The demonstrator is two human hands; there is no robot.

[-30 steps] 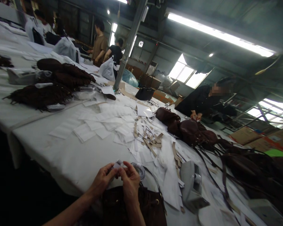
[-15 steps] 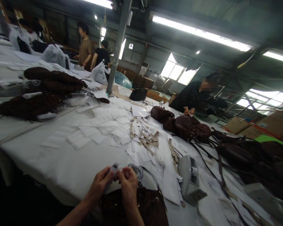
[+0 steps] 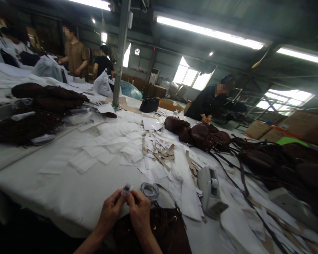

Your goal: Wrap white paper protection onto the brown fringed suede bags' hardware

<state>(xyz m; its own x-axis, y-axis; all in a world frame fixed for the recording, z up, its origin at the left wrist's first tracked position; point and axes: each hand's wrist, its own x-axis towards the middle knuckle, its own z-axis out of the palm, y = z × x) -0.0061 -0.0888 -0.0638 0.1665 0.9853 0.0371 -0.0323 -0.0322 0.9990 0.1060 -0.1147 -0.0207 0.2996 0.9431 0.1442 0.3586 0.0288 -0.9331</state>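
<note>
Both hands meet at the table's near side, over a dark brown bag (image 3: 172,229) with gold eyelets. Between thumb and fingers, my left hand (image 3: 110,210) pinches a small whitish-grey wrapped piece (image 3: 126,189); its exact kind is too blurred to tell. My right hand (image 3: 140,211) is closed on the same piece from the right, fingertips touching those of the left. Just beyond the right hand lies a coil of thin grey cord or strips (image 3: 149,191). My forearms hide part of the bag.
A grey tape dispenser (image 3: 210,194) stands at right. White sheets (image 3: 92,153) and brown paper strips (image 3: 161,155) litter the middle. Brown bags (image 3: 206,135) lie along the right, fringed bags (image 3: 42,106) at left. A metal post (image 3: 119,56) rises mid-table. A co-worker (image 3: 205,100) stands opposite.
The view has shifted slightly, so the background sits further left. My hands have drawn closer together around the small piece, and the cord coil now shows more fully.
</note>
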